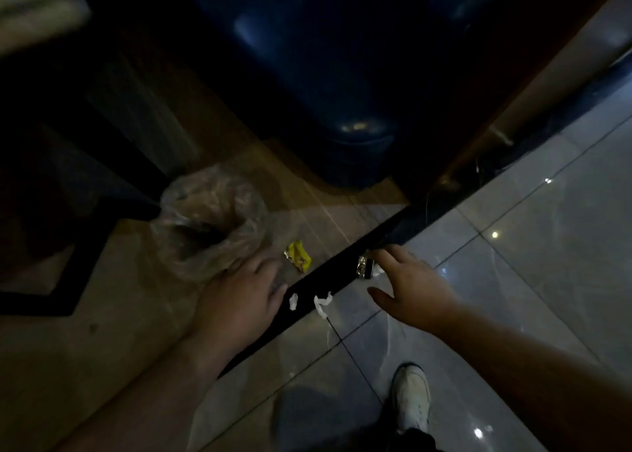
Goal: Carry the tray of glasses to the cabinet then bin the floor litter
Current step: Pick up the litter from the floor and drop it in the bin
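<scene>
Litter lies on a dim floor: a crumpled yellow wrapper (298,256), a shiny silver-and-black wrapper (364,267), and two white paper scraps (293,301) (322,303) on a dark floor strip (260,340). My right hand (408,286) hovers with fingers spread, fingertips touching the silver wrapper. My left hand (242,294) rests low beside the yellow wrapper, fingers extended, holding nothing. A bin lined with a clear plastic bag (208,219) stands just left of my left hand. No tray or glasses are in view.
A large dark blue barrel (342,85) stands behind the litter. A wooden frame edge (533,85) runs diagonally at the right. Glossy grey tiles (530,263) cover the right floor. My white shoe (412,397) is at the bottom. Dark furniture legs (68,280) stand at the left.
</scene>
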